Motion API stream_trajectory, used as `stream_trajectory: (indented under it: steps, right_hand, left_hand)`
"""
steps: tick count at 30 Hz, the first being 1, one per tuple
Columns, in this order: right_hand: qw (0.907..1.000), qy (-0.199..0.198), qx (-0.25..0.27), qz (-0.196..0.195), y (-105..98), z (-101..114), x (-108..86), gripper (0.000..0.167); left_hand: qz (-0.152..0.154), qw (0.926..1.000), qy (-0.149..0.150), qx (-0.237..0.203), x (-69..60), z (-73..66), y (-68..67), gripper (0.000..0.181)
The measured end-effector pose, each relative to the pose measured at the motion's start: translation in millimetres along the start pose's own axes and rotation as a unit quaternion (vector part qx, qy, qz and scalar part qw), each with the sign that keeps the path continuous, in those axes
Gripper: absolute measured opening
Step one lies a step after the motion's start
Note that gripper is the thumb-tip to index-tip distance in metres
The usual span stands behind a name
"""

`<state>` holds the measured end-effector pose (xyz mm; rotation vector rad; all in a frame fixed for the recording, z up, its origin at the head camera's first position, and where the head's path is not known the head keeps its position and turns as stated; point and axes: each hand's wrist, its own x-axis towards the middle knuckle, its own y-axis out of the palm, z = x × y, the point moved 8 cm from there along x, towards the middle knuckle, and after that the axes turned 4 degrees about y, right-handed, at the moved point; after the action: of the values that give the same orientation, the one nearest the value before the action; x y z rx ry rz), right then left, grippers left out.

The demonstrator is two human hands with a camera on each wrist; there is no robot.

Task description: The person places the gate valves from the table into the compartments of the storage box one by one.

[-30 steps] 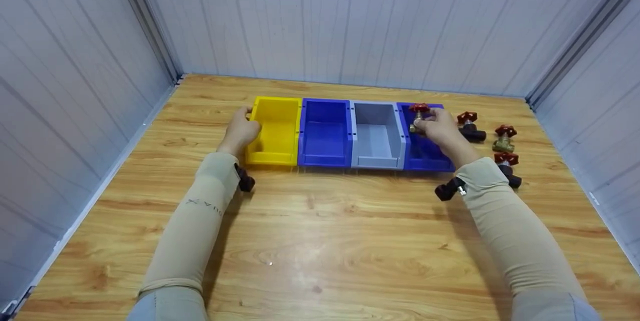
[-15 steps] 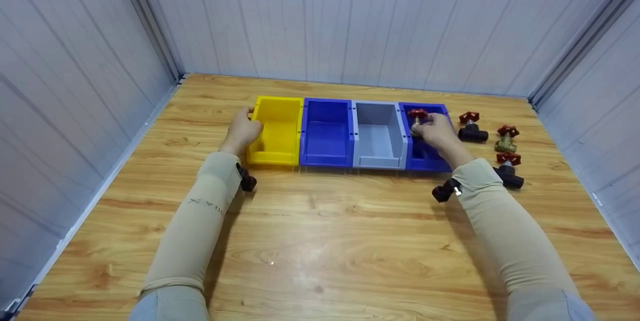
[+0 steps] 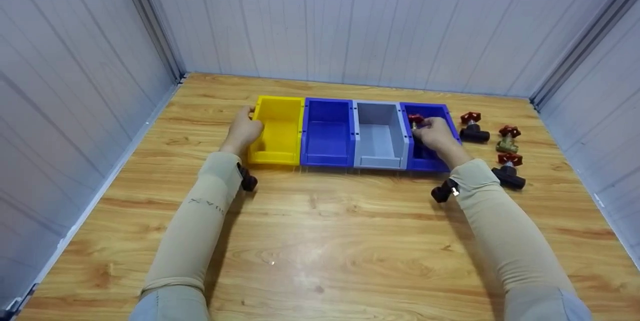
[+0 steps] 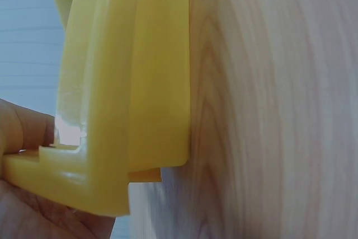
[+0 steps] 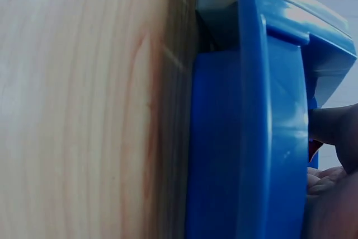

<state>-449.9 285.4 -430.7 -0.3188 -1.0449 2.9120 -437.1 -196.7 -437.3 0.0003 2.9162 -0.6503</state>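
Observation:
At the left end of a row of joined bins, my left hand (image 3: 243, 131) grips the side wall of the yellow bin (image 3: 277, 157); the left wrist view shows fingers on both sides of that wall. My right hand (image 3: 434, 134) is inside the right-end blue bin (image 3: 429, 165) and pinches a valve with a red handwheel (image 3: 415, 118). Most of the valve's body is hidden by the fingers and the bin wall. In the right wrist view the front of the blue bin (image 5: 274, 138) covers much of the hand, with a sliver of red showing.
Between the end bins stand another blue bin (image 3: 327, 160) and a grey bin (image 3: 380, 162). Right of the row lie a black-bodied valve (image 3: 474, 133), a brass valve (image 3: 507, 144) and another black-bodied valve (image 3: 509, 177), each with a red handwheel. Panel walls enclose the wooden table (image 3: 320, 241).
My right hand has lowered the valve deeper into the right-end blue bin. My left hand keeps its grip on the yellow bin. The view has shifted very slightly.

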Motion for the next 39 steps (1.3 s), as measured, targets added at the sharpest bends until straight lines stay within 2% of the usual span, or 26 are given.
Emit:
stream_trajectory:
  steps: [15,22,30,39]
  right_hand:
    - [0.9998,-0.002,-0.019,0.003,4.1,-6.4,2.7,0.047]
    - [0.9995,-0.008,-0.029,0.010,3.9,-4.8,3.9,0.046]
    - [0.9988,-0.009,-0.048,0.004,3.2,-8.9,5.3,0.043]
    - [0.9988,-0.021,-0.045,0.003,2.5,-6.3,2.3,0.047]
  left_hand:
    - [0.001,0.9996,-0.027,-0.004,4.9,5.8,1.8,0.061]
    - [-0.001,0.9999,-0.014,-0.008,3.7,3.3,0.5,0.061]
    - [0.001,0.9998,-0.019,-0.002,5.4,3.4,1.0,0.062]
    - [0.004,0.9999,-0.002,0.013,3.7,0.7,-0.5,0.062]
